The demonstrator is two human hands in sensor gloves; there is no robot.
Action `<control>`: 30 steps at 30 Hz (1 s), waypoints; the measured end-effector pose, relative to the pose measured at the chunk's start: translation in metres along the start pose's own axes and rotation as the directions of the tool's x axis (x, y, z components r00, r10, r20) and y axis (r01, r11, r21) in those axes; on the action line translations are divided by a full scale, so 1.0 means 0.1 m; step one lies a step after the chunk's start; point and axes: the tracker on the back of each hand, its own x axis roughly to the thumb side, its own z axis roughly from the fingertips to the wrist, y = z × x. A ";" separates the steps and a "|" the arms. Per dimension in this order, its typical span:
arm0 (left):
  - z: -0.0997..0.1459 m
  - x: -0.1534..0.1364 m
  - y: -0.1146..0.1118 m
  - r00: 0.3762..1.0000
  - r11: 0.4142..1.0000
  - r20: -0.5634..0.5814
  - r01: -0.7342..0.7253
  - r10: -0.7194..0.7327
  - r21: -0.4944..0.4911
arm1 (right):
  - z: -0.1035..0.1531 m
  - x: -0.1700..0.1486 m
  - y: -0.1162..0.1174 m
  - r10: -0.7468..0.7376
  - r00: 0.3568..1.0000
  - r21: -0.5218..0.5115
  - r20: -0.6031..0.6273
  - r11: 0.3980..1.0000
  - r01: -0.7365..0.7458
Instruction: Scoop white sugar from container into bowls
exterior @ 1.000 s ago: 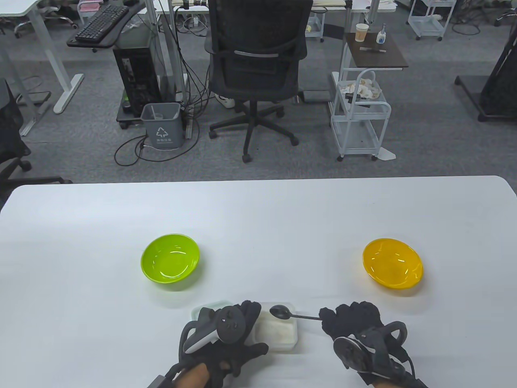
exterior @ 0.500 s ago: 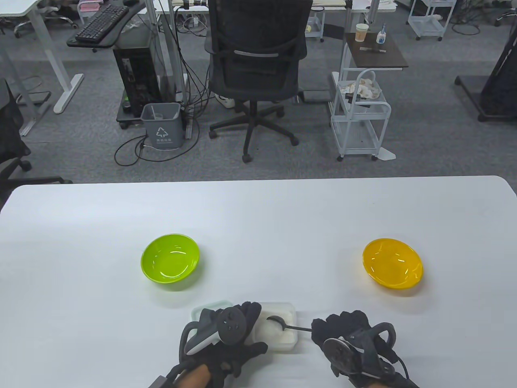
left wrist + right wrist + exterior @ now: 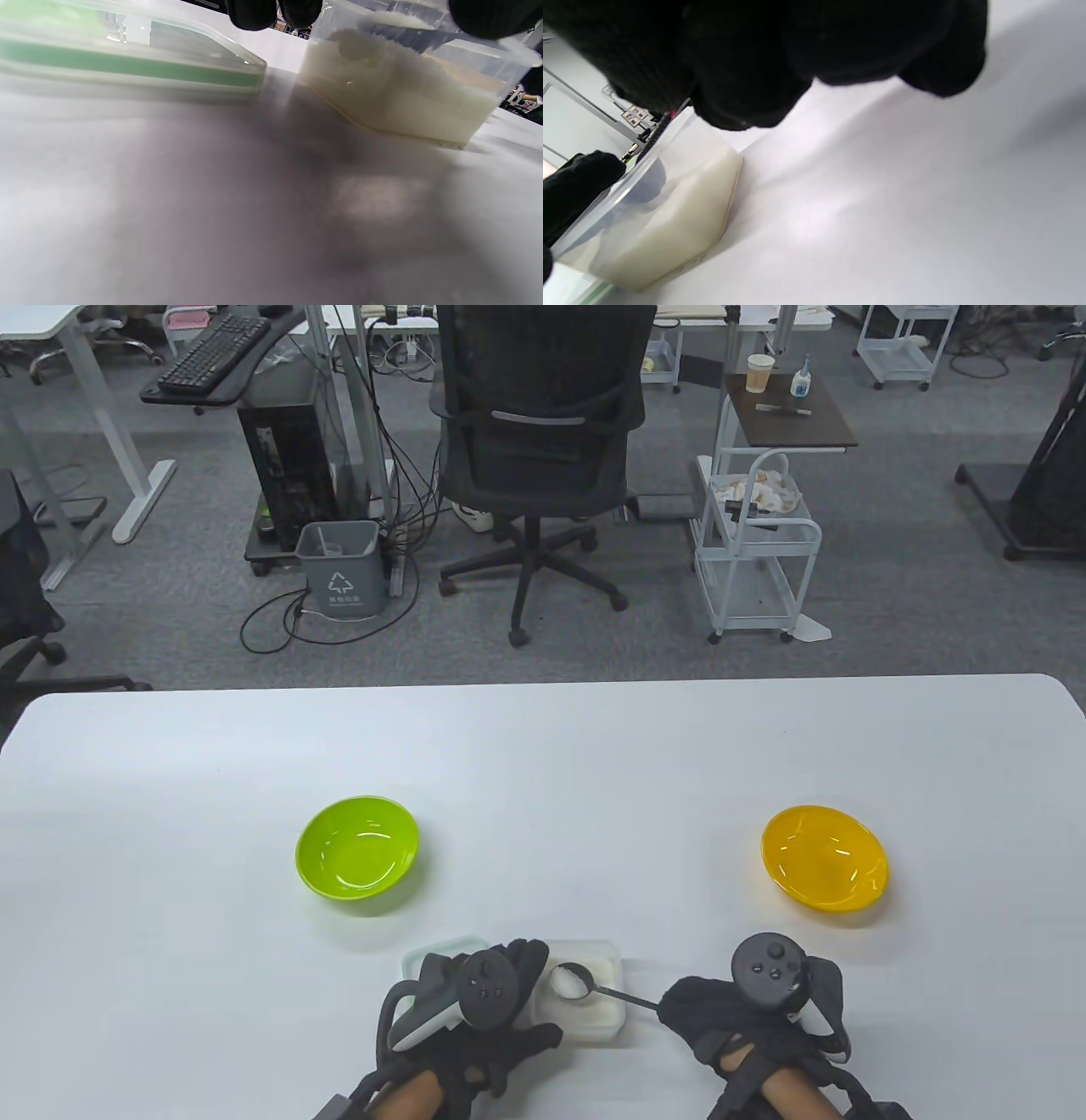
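A clear plastic container (image 3: pixel 604 1022) of white sugar sits at the table's front edge; it also shows in the left wrist view (image 3: pixel 403 97) and the right wrist view (image 3: pixel 670 220). My left hand (image 3: pixel 484 1010) holds its left side. My right hand (image 3: pixel 730 1010) grips the handle of a black spoon (image 3: pixel 570 981), whose bowl is heaped with sugar and sits just above the container. An empty green bowl (image 3: pixel 357 856) sits at mid-left. An empty orange bowl (image 3: pixel 824 858) sits at mid-right.
The container's lid (image 3: pixel 441 952) with a green seal lies just left of the container, partly under my left hand; it also shows in the left wrist view (image 3: pixel 127 63). The table's far edge (image 3: pixel 543 683) faces an office chair (image 3: pixel 539 441).
The spoon dipped into the sugar and came up heaped. My right hand turned over, so its tracker now faces up. My left hand stayed on the container.
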 end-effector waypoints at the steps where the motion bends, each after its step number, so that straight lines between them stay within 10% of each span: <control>1: 0.00 0.00 0.00 1.000 1.000 0.000 0.000 0.000 0.000 | 0.00 -0.01 0.00 -0.009 1.000 0.005 -0.004 1.000 0.009; 19: -0.01 0.00 0.00 1.000 1.000 0.002 0.000 0.000 0.002 | -0.05 -0.21 -0.30 -0.127 0.992 0.002 0.000 0.992 0.127; 30: -0.01 -0.01 0.00 1.000 1.000 0.001 -0.002 0.002 0.003 | 0.04 -0.70 -0.87 -0.304 0.943 -0.249 -0.133 0.932 0.265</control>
